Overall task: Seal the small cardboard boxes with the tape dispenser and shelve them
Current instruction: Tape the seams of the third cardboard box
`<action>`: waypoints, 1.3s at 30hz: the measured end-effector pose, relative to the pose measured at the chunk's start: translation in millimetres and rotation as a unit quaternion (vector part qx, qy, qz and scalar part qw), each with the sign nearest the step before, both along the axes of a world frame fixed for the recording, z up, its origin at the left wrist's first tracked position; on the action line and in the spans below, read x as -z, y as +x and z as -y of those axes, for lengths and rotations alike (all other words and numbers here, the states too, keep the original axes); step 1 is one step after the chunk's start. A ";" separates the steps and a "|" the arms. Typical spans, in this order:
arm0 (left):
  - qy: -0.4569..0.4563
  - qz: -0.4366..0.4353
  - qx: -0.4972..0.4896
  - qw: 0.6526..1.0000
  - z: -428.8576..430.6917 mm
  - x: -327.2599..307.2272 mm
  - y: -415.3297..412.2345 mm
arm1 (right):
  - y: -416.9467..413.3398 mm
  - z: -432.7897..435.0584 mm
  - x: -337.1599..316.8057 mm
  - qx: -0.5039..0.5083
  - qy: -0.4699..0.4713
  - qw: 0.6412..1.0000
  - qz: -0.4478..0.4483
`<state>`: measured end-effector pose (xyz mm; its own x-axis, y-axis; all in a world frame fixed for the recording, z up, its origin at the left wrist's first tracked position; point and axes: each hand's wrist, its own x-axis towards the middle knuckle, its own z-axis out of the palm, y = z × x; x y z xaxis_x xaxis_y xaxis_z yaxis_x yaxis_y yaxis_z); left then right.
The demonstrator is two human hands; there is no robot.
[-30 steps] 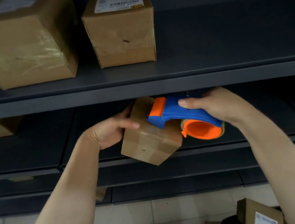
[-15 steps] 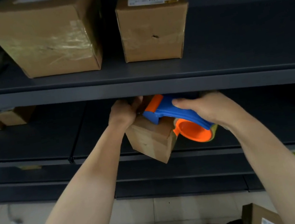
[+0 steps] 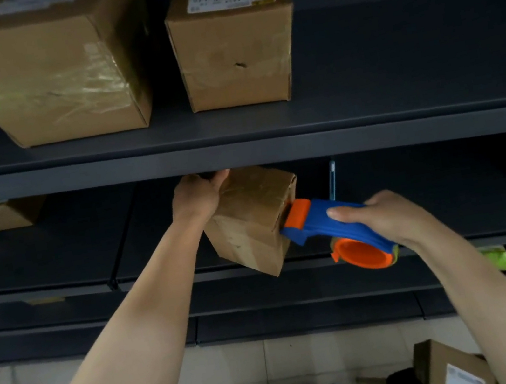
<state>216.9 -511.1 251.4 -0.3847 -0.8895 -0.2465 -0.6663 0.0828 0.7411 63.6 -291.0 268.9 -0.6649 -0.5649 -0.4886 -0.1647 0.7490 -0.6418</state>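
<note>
Closest in, by the person's feet, a floor box (image 3: 441, 368) with a white label waits on the tiles, likely next in line. The right hand (image 3: 383, 220) has its grip curled round the blue handle of the dispenser (image 3: 335, 231), one digit laid along the top, the orange hub hanging lowest and the orange nose touching the right edge of the box (image 3: 250, 225). That angle suits drawing tape off the top face and down the side, so the step looks like ending a strip; whether the tape is cut cannot be told. The box is in the air, tilted corner-down, in front of the middle shelf (image 3: 55, 258) and just under the lip of the upper shelf (image 3: 370, 138). The left hand (image 3: 199, 197) clamps its far upper-left corner, grip wrapped over the top with most fingers hidden behind — a hold opposite the dispenser, which would brace the box against the push. A glossy, wrinkled band on the top face suggests tape is down there. Farthest off, on the upper shelf, a large box (image 3: 49, 65) and a labelled box (image 3: 234, 47) stand side by side, not touching; the stretch of shelf to their right looks a likely spot for this one.
</note>
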 end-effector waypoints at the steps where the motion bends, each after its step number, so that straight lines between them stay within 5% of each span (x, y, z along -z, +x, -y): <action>1: -0.043 0.021 -0.007 0.999 -2.7 0.9 -1.1 | 0.5 -1.4 0.8 0.002 -0.003 1.000 0.000; 5: -0.350 0.121 0.035 0.928 -23.1 -4.3 -2.6 | 2.9 -5.5 2.8 0.000 -0.010 1.000 0.003; 7: -0.388 0.177 0.078 0.901 -37.6 -11.3 -1.8 | 3.0 -4.3 4.2 0.003 -0.016 1.000 0.003; 14: -0.220 0.337 0.187 0.896 -70.2 -21.1 -11.4 | 8.1 1.2 10.7 0.001 -0.022 1.000 0.000; 22: -0.253 0.228 0.165 0.926 -60.4 -18.3 -8.5 | 11.0 -8.6 8.5 -0.014 -0.040 0.999 0.014; 27: -0.059 0.029 0.091 0.994 -42.7 -36.5 -1.1 | 12.7 -8.2 -14.5 -0.016 -0.088 0.996 0.007; 31: 0.035 -0.076 0.054 0.995 -12.3 -30.4 7.9 | 20.8 24.3 -21.6 -0.008 -0.073 0.997 -0.031; 39: 0.135 0.012 0.021 0.991 17.1 28.5 29.5 | 52.2 83.8 -11.6 -0.078 -0.013 0.992 -0.097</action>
